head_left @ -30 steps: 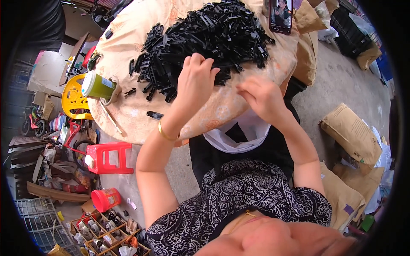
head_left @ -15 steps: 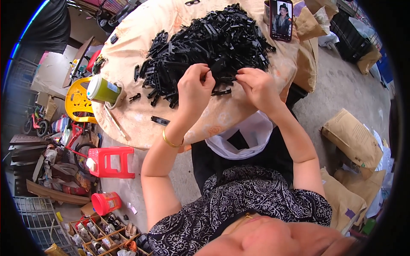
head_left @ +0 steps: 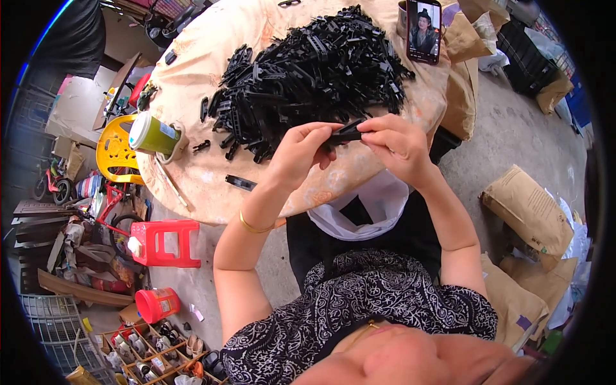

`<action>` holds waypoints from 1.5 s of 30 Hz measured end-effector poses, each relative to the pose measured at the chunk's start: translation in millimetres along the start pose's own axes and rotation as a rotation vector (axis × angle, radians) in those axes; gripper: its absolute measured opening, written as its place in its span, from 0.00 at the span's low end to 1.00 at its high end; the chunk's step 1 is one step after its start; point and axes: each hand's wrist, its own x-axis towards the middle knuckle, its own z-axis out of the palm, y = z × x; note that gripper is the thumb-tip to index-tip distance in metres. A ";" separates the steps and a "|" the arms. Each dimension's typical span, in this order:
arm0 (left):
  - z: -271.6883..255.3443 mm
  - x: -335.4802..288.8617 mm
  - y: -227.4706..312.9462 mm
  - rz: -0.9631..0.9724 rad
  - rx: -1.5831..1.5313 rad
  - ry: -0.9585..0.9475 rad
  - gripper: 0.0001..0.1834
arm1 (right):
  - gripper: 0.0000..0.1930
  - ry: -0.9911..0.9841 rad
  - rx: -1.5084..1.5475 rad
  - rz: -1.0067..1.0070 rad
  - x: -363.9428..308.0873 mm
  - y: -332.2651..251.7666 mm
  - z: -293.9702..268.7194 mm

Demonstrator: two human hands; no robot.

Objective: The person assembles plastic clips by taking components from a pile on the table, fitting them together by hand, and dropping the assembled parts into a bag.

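Observation:
Between my two hands, just over the near side of the table, is a slim black plastic piece [head_left: 347, 133]. My left hand [head_left: 304, 151] pinches its left end, and the fingers of my right hand [head_left: 396, 142] close on its right end. Whether it is one piece or two joined parts I cannot make out. Behind my hands rises a large heap of similar black plastic pieces [head_left: 308, 70], long and narrow. A single black piece [head_left: 240, 182] lies apart, left of my left wrist. Below the table edge, an open white bag [head_left: 385, 218] sits at my lap.
The round table wears a peach cloth [head_left: 192, 70]. On it stand a green cup [head_left: 153, 135] at left and a phone [head_left: 423, 32] at far right. A red stool [head_left: 165, 244], a yellow chair [head_left: 115, 151] and a red bucket [head_left: 157, 305] are left; brown paper sacks [head_left: 529, 208] lie right.
Both hands have drawn back from the heap toward me and come closer together. A black piece now shows between them.

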 end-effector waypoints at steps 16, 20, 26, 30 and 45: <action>11.5 -26.2 -14.7 0.520 0.864 0.148 0.16 | 0.19 -0.221 0.168 0.330 -4.7 -15.0 0.4; 11.1 -27.5 -17.4 0.629 0.936 0.140 0.16 | 0.17 -0.294 0.029 0.238 -4.6 -17.2 -2.9; 10.6 -25.3 -20.5 0.540 0.861 0.088 0.15 | 0.10 -0.149 0.005 0.209 -10.5 -18.5 2.5; 8.2 -24.3 -24.0 0.388 0.671 -0.009 0.17 | 0.09 -0.198 0.189 0.454 -13.1 -21.7 -2.9; -17.0 7.9 0.6 0.704 1.529 0.142 0.17 | 0.07 -0.182 -0.361 0.041 -3.3 3.7 44.8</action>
